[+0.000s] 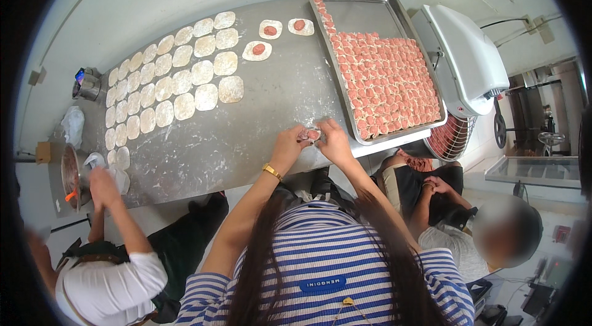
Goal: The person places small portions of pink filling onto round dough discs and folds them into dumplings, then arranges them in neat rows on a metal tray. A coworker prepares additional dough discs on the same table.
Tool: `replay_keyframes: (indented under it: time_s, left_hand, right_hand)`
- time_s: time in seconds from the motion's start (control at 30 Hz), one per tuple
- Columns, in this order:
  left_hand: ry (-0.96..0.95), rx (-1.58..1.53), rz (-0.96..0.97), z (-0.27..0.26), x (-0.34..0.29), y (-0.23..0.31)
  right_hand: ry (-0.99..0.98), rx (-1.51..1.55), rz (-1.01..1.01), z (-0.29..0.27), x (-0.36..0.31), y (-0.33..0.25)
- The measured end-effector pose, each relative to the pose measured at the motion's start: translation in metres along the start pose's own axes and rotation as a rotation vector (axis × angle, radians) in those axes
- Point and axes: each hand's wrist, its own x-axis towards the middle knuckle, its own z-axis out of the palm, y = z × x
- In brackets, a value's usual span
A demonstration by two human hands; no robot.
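Observation:
Close to the table's near edge, a small dumpling [312, 135] with pink meat filling is held between both of my hands. The fingers of my left hand [288, 148] pinch it from one side. Opposite them, my right hand [336, 142] has its fingertips at the wrapper's other edge. Farther off on the floured steel table [265, 135] lie three flat wrappers, each with a lump of pink meat, such as this filled wrapper [257, 50]. To my right, a large metal tray [357, 8] holds many open-topped dumplings [388, 85] in tight rows.
Rows of plain round wrappers [184, 79] cover the table's left part. A co-worker [108, 252] works at the left by a metal bowl [69, 172]. Another person [450, 227] sits at the right. Beyond the tray stands a white mixer [465, 61] with a guarded bowl of meat.

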Motion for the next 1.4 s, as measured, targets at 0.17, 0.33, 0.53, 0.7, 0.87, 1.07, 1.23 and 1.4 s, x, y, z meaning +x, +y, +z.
replay_keyframes:
  time_s: [0.17,0.33,0.53,0.7,0.87,1.07,1.23,1.4]
  left_hand:
    - [-0.014,0.118,0.009,0.004,0.004,0.010]
    - [-0.020,0.050,0.036,0.002,0.002,0.009]
    - [-0.017,-0.028,-0.064,-0.015,0.015,-0.014]
    - [0.406,0.145,-0.044,-0.064,0.087,-0.044]
    - [0.637,0.400,-0.248,-0.096,0.155,-0.065]
    - [0.692,0.518,-0.498,-0.087,0.194,-0.040]
    - [0.714,0.466,-0.611,-0.077,0.206,-0.039]
    - [0.744,0.368,-0.643,-0.074,0.198,-0.060]
  right_hand:
    - [-0.072,0.089,0.075,0.014,-0.001,0.021]
    - [-0.056,0.015,0.082,0.009,-0.004,0.012]
    - [-0.120,-0.040,0.034,0.003,0.000,-0.003]
    - [-0.116,0.120,-0.028,-0.014,0.014,0.021]
    - [-0.076,0.322,0.073,-0.100,0.091,0.067]
    - [0.024,-0.011,0.114,-0.198,0.239,0.194]
    - [-0.079,-0.111,-0.108,-0.183,0.313,0.284]
    - [-0.354,-0.128,-0.245,-0.159,0.334,0.299]
